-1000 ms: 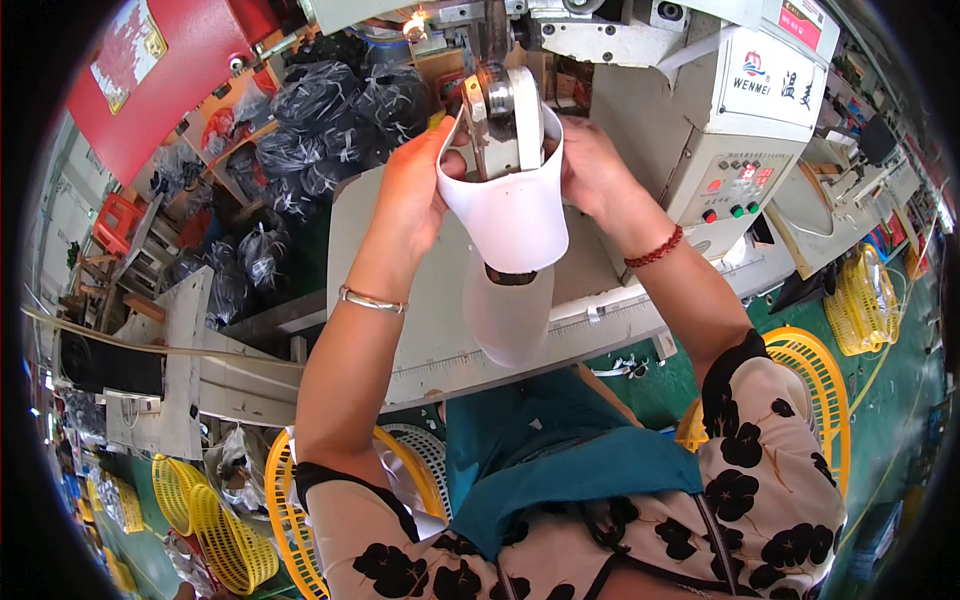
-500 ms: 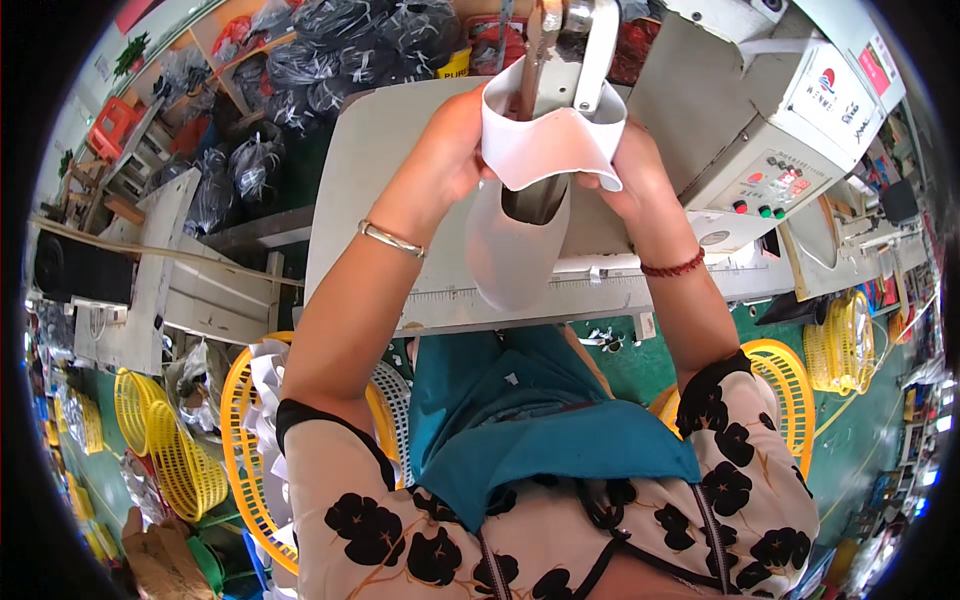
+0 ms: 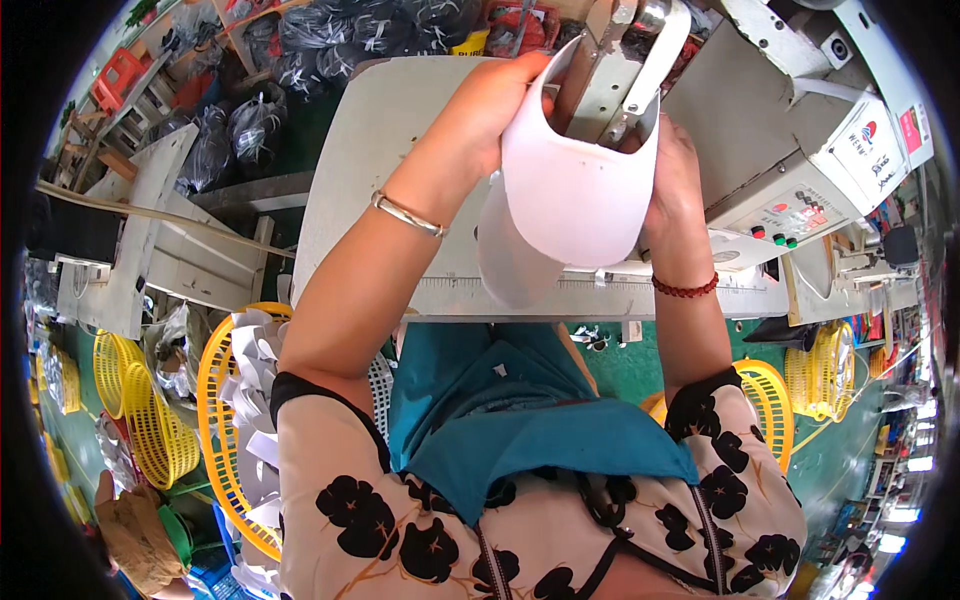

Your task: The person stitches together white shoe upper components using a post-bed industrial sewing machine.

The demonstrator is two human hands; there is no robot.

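Note:
A white shoe upper (image 3: pixel 585 205) with a rounded front edge hangs around the metal arm (image 3: pixel 600 85) of a machine. My left hand (image 3: pixel 505 105) grips its left side, fingers curled around the edge. On the other side, my right hand (image 3: pixel 675 180) holds the right edge, its fingertips partly hidden behind the upper. Below and behind it, a second white rounded shape (image 3: pixel 515 265) shows over the table edge; I cannot tell whether it belongs to the same piece.
The pale machine table (image 3: pixel 390 140) has a ruler strip along its front. A control box (image 3: pixel 790 220) with buttons stands right. Yellow baskets (image 3: pixel 215 420) flank my lap, the left one with white pieces. Black bags (image 3: pixel 330 45) lie behind.
The upper has turned from collar edge facing me to its broad rounded front facing me, tipping down over the metal arm. Both hands have moved with it, slightly to the right.

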